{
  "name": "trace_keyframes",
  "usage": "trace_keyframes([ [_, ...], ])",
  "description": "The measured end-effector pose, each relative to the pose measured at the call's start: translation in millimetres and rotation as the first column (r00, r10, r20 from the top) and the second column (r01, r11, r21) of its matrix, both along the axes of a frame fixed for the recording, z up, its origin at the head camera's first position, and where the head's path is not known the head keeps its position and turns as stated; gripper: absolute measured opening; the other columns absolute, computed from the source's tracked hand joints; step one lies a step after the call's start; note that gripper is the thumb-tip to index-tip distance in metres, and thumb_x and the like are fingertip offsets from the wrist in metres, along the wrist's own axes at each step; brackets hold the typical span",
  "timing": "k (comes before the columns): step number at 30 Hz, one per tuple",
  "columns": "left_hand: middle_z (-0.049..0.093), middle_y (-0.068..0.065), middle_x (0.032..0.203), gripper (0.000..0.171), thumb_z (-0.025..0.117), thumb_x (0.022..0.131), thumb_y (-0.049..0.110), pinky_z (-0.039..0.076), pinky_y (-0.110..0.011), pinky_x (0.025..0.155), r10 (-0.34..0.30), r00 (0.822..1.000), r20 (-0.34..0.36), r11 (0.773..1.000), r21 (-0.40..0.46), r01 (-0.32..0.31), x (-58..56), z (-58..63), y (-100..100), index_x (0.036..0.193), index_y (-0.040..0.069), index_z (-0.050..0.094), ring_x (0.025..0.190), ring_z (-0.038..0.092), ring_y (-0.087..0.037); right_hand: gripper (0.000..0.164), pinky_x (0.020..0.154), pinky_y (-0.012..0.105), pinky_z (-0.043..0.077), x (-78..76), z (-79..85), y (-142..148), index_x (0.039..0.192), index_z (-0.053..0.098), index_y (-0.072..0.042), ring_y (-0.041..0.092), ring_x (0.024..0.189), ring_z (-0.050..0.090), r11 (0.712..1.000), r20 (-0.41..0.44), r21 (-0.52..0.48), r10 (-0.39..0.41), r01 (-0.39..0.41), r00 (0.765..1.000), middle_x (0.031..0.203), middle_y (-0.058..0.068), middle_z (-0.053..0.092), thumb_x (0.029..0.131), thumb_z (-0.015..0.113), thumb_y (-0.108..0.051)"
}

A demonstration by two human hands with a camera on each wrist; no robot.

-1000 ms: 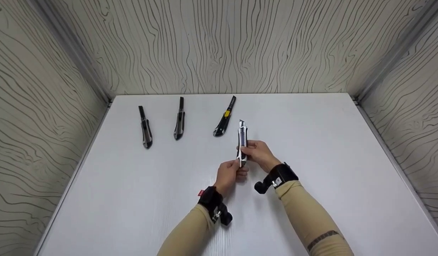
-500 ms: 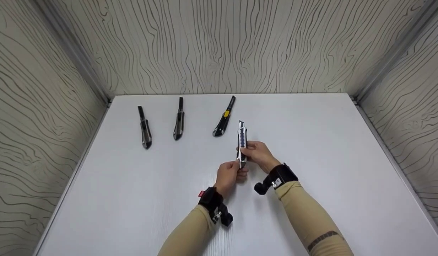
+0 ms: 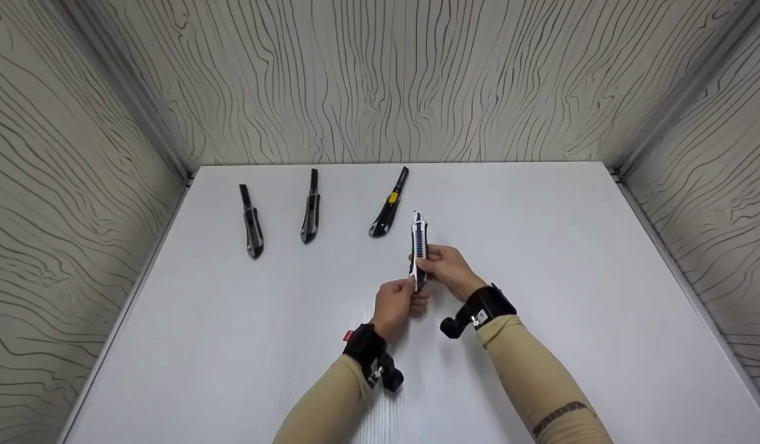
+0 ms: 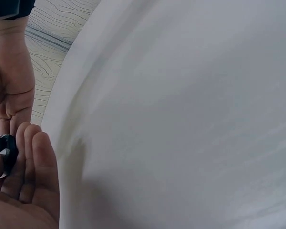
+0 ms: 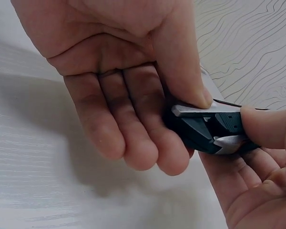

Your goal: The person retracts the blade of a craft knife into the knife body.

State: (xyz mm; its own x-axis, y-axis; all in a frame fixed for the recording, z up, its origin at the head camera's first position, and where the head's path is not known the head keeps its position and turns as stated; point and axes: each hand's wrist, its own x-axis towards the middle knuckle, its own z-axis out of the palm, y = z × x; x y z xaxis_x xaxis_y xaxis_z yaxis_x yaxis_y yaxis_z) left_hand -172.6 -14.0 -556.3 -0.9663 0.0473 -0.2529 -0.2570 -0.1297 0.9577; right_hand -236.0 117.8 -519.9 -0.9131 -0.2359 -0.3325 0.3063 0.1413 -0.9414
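Both hands hold one utility knife (image 3: 419, 237) with a silver and dark handle above the table, its short blade end pointing away from the body. My right hand (image 3: 450, 268) grips the handle from the right, thumb on its upper face. Lower down, my left hand (image 3: 393, 305) pinches the butt end. Close up in the right wrist view, the left thumb (image 5: 264, 128) presses the dark end of the knife (image 5: 219, 131), while the right thumb (image 5: 181, 71) lies on its silver edge. The left wrist view shows only the dark butt (image 4: 8, 155) between fingers.
Three more utility knives lie on the white table (image 3: 571, 246): a grey-black one (image 3: 253, 228) at far left, a similar one (image 3: 311, 213) beside it, and a black one with a yellow slider (image 3: 387, 213). Wood-patterned walls (image 3: 380, 80) enclose the back and sides.
The held knife has shifted very slightly toward the body and to the left. Both hands keep their grip, and the three knives on the table stay put.
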Motion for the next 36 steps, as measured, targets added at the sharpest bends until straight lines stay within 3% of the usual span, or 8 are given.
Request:
trace_keyframes([
  [10, 0.072, -0.015, 0.080, 0.035, 0.047, 0.100, 0.017, 0.058, -0.029, 0.060, 0.023, 0.999, 0.025, 1.000, 0.012, -0.023, 0.3, 0.1, 2.4, 0.102, -0.013, 0.064, 0.063, 0.064, -0.012, 0.047, 0.089, 0.030, 0.055, 0.3, -2.1, 0.1, 0.137, 0.045, 0.009, 0.015, 0.100, 0.066, 1.000, -0.008, 0.010, 0.007, -0.007, 1.000, 0.133, 0.024, 0.058, 0.092, 0.058, 0.003],
  [29, 0.074, -0.020, 0.088, 0.037, 0.045, 0.102, 0.019, 0.061, -0.033, 0.068, 0.003, 1.000, 0.018, 0.999, -0.039, -0.002, -1.0, 3.2, -0.4, 0.107, -0.011, 0.066, 0.068, 0.070, -0.014, 0.051, 0.096, 0.034, 0.054, 0.9, 0.0, 1.4, 0.141, 0.040, 0.010, 0.022, 0.111, 0.064, 0.996, -0.051, 0.035, 0.086, -0.084, 0.995, 0.136, 0.027, 0.055, 0.093, 0.056, 0.002],
  [36, 0.073, -0.025, 0.095, 0.038, 0.042, 0.103, 0.018, 0.061, -0.034, 0.071, -0.030, 0.999, 0.018, 1.000, 0.001, 0.030, -0.2, 1.9, 0.4, 0.110, -0.013, 0.063, 0.073, 0.071, -0.016, 0.044, 0.087, 0.030, 0.056, -0.6, 2.1, 5.0, 0.135, 0.049, 0.007, 0.016, 0.097, 0.064, 0.990, -0.086, 0.094, 0.117, -0.109, 0.989, 0.123, 0.023, 0.063, 0.092, 0.059, -0.001],
])
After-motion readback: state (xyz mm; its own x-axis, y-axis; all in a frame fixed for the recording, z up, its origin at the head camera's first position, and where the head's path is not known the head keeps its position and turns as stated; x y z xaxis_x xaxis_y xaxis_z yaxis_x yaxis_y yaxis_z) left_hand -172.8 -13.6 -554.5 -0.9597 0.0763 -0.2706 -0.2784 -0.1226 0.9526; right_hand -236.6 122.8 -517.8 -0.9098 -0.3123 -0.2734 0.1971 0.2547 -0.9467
